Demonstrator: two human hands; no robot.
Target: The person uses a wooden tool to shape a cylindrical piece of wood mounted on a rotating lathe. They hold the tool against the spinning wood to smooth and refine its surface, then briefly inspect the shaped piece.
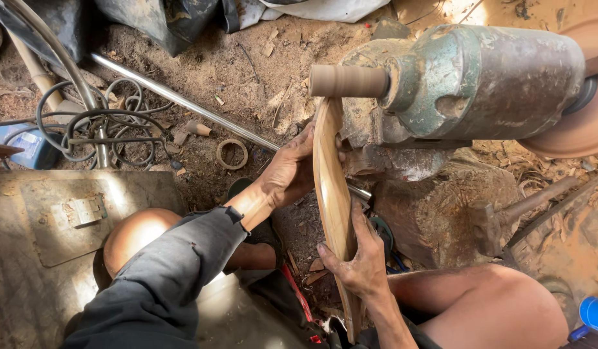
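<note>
I hold a long, flat, curved wooden piece (330, 187) upright with both hands. Its top end presses against a spinning brown cylindrical drum (348, 81) on the shaft of a green-grey motor (486, 81). My left hand (289, 171) grips the upper half of the wood from the left, in a dark sleeve. Lower down, my right hand (358, 262) clasps the piece from the right. The wood's bottom end runs down between my knees.
Sawdust covers the ground. A metal rod (182, 102) crosses diagonally behind my hands. Coiled cables (98, 126) and a wooden ring (231, 154) lie to the left. A metal plate (73, 213) and a rounded wooden bowl form (140, 236) sit at lower left; a hammer (512, 213) rests at right.
</note>
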